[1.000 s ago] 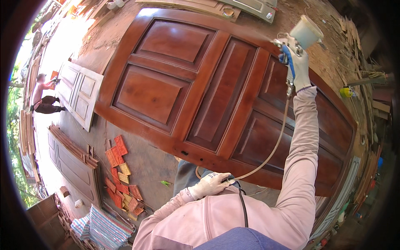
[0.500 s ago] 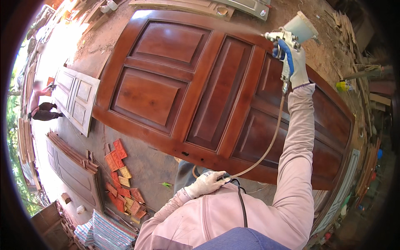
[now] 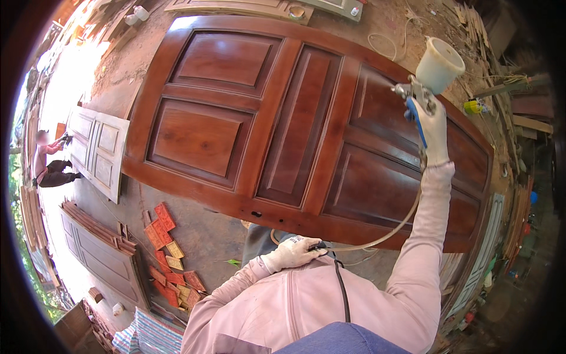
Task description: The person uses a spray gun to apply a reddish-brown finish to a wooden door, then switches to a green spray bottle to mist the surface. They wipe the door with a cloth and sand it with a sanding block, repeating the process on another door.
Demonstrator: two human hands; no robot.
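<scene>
A spray gun [image 3: 420, 93] with a white paint cup [image 3: 441, 65] on top is in my right hand [image 3: 434, 133]. The glove on that hand is white and blue, its fingers wrapped round the grip. A faint mist shows left of the nozzle, over the upper right panel of a glossy red-brown wooden door [image 3: 247, 141]. From the gun a pale hose [image 3: 389, 237] curves down to my waist. There my left hand [image 3: 293, 253], in a whitish glove, is closed about the hose beside a black cable [image 3: 343, 289]; the fingers partly hide what they grip.
Red and yellow carved pieces [image 3: 171, 265] lie on the ground left of me. Stacked brown panels [image 3: 106, 253] and a striped sheet [image 3: 154, 333] are nearby. At far left a person [image 3: 50, 159] crouches by a pale door [image 3: 97, 147]. A yellow container [image 3: 473, 107] sits right.
My right hand has brought the spray gun from the door's far edge nearer, over the upper right panel. The cup tilts less and the long mist trail is gone. My left hand stays at my waist.
</scene>
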